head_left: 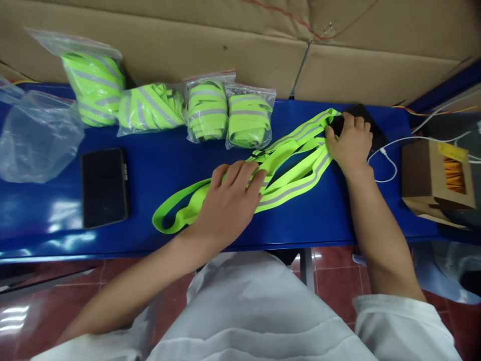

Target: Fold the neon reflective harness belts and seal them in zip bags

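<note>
A bright yellow-green reflective strap [293,193] with grey stripes lies in long loops across the blue table. My left hand [235,200] is over its middle, fingers curled down onto the bands, with a loose loop sticking out to the left. At the strap's far right end, my right hand [349,143] is closed around the gathered bands; the fingertips are partly hidden. Beneath and behind that hand lies a flat black object [370,125]. A small dark buckle or slider [258,154] shows on the strap just above my left hand.
Several clear zip bags with folded green straps [206,110] line the table's back edge. An empty clear bag [37,145] and a black phone-like device [104,188] lie left. On the right are a white cable [394,163] and an open cardboard box [432,173]. Cardboard [225,47] walls the back.
</note>
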`<state>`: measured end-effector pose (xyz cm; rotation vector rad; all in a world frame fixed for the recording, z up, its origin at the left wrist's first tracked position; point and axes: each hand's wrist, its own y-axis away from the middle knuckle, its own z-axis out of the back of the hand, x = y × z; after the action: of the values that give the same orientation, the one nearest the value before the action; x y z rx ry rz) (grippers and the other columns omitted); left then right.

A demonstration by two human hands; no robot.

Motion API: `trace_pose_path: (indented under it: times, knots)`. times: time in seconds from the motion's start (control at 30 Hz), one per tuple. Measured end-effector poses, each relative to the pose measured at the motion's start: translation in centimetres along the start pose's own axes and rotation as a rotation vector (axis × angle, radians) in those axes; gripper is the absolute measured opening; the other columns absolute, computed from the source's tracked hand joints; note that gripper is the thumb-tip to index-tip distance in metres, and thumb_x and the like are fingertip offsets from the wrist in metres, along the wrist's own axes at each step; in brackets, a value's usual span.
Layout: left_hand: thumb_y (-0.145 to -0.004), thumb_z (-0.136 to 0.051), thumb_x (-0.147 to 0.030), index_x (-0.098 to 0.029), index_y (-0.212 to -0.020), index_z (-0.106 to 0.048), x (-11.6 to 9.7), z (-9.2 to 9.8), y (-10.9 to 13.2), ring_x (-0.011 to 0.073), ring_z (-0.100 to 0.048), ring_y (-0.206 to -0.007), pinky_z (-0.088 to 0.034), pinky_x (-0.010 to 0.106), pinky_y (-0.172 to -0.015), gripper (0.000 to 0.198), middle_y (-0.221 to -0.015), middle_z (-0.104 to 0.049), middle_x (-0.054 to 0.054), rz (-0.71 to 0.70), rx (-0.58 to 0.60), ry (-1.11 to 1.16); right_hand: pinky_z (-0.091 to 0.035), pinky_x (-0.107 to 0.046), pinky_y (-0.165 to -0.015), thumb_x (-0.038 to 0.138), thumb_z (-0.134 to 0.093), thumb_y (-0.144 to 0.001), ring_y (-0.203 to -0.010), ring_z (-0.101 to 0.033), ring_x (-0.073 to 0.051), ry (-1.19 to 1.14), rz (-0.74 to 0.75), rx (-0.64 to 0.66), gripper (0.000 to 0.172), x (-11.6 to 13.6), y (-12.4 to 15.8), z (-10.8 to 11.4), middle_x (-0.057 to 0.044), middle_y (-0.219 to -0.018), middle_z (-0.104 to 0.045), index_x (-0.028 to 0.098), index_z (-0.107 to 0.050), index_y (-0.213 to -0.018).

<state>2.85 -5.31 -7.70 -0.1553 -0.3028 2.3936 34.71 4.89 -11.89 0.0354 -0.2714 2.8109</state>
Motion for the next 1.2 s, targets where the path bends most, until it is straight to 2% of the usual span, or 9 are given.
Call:
trace_pose_path:
  times: [0.13, 0.33, 0.5, 0.6, 0.7, 0.83, 0.97, 1.1, 1.2]
  knots:
    - [-0.099, -0.056, -0.009, -0.017, -0.108, -0.065, 0.7, 0.6, 0.2, 0.0249, -0.069, -0.083, -0.046, 0.043, -0.085, 0.015, -0.087, -0.072, 0.004, -0.067, 0.011, -0.032, -0.043, -0.062, -0.108, 0.048, -0.046, -0.100, -0.135, -0.051, -0.047, 0.003, 0.013, 0.025, 0.068, -0.1, -0.1, 0.0, -0.026, -0.147, -0.055, 0.011, -0.047, -0.156]
    - [-0.097, -0.053, -0.002, -0.019, -0.106, -0.067, 0.9, 2.3, 1.2, 0.0210, -0.062, -0.072, -0.040, 0.039, -0.075, 0.024, -0.080, -0.069, 0.001, -0.079, -0.069, -0.174, -0.043, -0.062, -0.108, 0.052, -0.046, -0.100, -0.135, -0.051, -0.047, 0.003, 0.010, 0.020, 0.066, -0.1, -0.2, -0.1, -0.025, -0.147, -0.056, 0.014, -0.049, -0.155]
    - [-0.095, -0.061, -0.004, -0.018, -0.102, -0.072, -0.8, 2.6, 2.7, 0.0221, -0.064, -0.074, -0.042, 0.042, -0.078, 0.020, -0.073, -0.065, -0.001, -0.107, -0.046, -0.258, -0.043, -0.060, -0.109, 0.052, -0.045, -0.101, -0.137, -0.051, -0.046, 0.010, 0.004, 0.030, 0.067, 0.0, -0.1, 0.0, -0.025, -0.149, -0.055, 0.014, -0.048, -0.156]
    - [-0.099, -0.065, -0.016, -0.020, -0.084, -0.070, -1.7, 2.5, 3.8, 0.0233, -0.071, -0.092, -0.046, 0.048, -0.095, 0.017, -0.077, -0.070, -0.001, -0.119, -0.031, -0.110, -0.042, -0.061, -0.109, 0.051, -0.045, -0.102, -0.137, -0.050, -0.046, 0.011, 0.003, 0.031, 0.066, 0.1, 0.0, 0.1, -0.025, -0.149, -0.054, 0.014, -0.047, -0.156]
    - [-0.101, -0.066, -0.027, -0.020, -0.075, -0.068, -1.8, 2.2, 4.0, 0.0261, -0.072, -0.113, -0.045, 0.052, -0.110, 0.027, -0.100, -0.079, 0.001, -0.158, -0.062, 0.082, -0.042, -0.061, -0.108, 0.050, -0.044, -0.102, -0.137, -0.050, -0.047, 0.007, 0.002, 0.032, 0.065, 0.1, -0.1, 0.1, -0.025, -0.149, -0.054, 0.015, -0.047, -0.156]
    - [-0.100, -0.068, -0.027, -0.018, -0.101, -0.074, -1.0, 1.6, 3.0, 0.0262, -0.072, -0.116, -0.053, 0.045, -0.108, 0.011, -0.121, -0.077, 0.007, -0.148, -0.088, 0.122, -0.042, -0.062, -0.108, 0.051, -0.045, -0.101, -0.136, -0.050, -0.047, 0.000, 0.005, 0.027, 0.066, 0.0, -0.1, 0.0, -0.025, -0.148, -0.054, 0.014, -0.048, -0.156]
    - [-0.100, -0.068, -0.048, -0.012, -0.141, -0.061, -0.7, 0.2, 2.2, 0.0324, -0.072, -0.116, -0.057, 0.051, -0.102, 0.055, -0.128, -0.073, 0.015, -0.095, 0.023, 0.103, -0.041, -0.061, -0.109, 0.050, -0.045, -0.102, -0.135, -0.049, -0.046, -0.015, -0.001, 0.025, 0.065, 0.0, 0.0, 0.0, -0.025, -0.148, -0.055, 0.014, -0.048, -0.156]
    - [-0.101, -0.060, -0.021, -0.012, -0.114, -0.072, 0.2, -1.3, 2.7, 0.0279, -0.076, -0.100, -0.062, 0.043, -0.087, 0.020, -0.103, -0.078, 0.011, -0.086, -0.005, 0.114, -0.042, -0.064, -0.110, 0.049, -0.052, -0.100, -0.137, -0.050, -0.047, -0.058, 0.001, 0.004, 0.065, -0.3, -0.2, -0.3, -0.026, -0.148, -0.056, 0.013, -0.051, -0.154]
    - [-0.096, -0.054, -0.006, -0.013, -0.100, -0.074, 1.4, -1.3, 3.2, 0.0264, -0.076, -0.109, -0.063, 0.040, -0.090, 0.022, -0.107, -0.080, 0.010, -0.065, -0.024, 0.167, -0.042, -0.065, -0.113, 0.049, -0.063, -0.095, -0.137, -0.051, -0.047, -0.158, -0.002, -0.003, 0.068, -1.1, -0.9, -0.8, -0.025, -0.147, -0.056, 0.013, -0.052, -0.152]
